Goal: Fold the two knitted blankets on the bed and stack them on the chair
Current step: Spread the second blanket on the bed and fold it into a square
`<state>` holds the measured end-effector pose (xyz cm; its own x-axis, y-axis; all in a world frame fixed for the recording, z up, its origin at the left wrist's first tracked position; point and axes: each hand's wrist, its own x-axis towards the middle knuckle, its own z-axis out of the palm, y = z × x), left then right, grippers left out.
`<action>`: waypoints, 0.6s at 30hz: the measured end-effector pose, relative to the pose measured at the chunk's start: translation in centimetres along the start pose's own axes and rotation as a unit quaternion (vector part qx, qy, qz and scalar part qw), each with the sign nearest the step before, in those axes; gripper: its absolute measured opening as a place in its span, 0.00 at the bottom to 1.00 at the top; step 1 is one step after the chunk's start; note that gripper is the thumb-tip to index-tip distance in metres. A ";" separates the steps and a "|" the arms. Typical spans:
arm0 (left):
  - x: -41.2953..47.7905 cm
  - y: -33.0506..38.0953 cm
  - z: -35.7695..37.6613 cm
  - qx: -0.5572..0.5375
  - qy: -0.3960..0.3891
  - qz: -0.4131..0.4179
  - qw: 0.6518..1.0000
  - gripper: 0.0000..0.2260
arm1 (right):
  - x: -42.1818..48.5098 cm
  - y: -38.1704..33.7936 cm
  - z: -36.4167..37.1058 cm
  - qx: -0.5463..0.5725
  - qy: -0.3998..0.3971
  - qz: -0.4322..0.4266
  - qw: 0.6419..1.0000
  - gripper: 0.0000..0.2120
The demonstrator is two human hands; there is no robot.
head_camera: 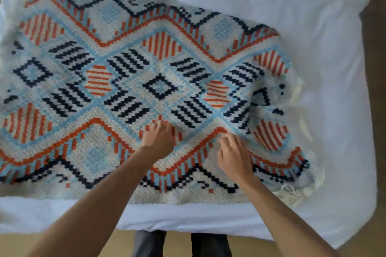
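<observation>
One knitted blanket (160,87), cream with orange, light-blue and navy diamond and zigzag patterns, lies spread out over the white bed (313,27). Its right edge is rumpled, and loose cream yarn strands (290,194) trail from the near right corner. My left hand (158,137) rests palm down on the blanket near its front middle, fingers reaching forward onto the knit. My right hand (234,154) lies a little to the right with spread, slightly bent fingers touching the blanket. Neither hand lifts any fabric. No second blanket and no chair are in view.
The bed's near edge (188,221) runs just in front of my legs (150,244). Tan floor (62,244) shows below it and darker floor (376,69) past the bed's right side. White bedding extends beyond and to the right of the blanket.
</observation>
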<state>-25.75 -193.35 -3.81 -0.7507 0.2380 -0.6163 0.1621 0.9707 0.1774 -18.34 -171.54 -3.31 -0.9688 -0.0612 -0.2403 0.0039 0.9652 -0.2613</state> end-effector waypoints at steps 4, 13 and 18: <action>2.5 9.2 -0.4 -0.051 0.045 0.064 0.996 0.20 | -0.5 6.0 -1.3 0.032 0.074 0.020 0.997 0.08; 7.7 23.0 -3.5 -0.067 0.126 0.117 0.983 0.14 | 1.2 17.8 -4.3 0.003 0.075 0.186 0.980 0.14; 11.7 27.9 -5.0 -0.013 0.071 0.146 0.987 0.16 | -1.1 20.7 -3.5 0.043 0.047 0.271 0.961 0.20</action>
<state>-33.16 -163.63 -2.20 -0.7563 0.4988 -0.4233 0.3695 0.8597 0.3528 -18.11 -150.60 -5.17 -0.8371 0.4709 -0.2784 0.5299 0.8242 -0.1995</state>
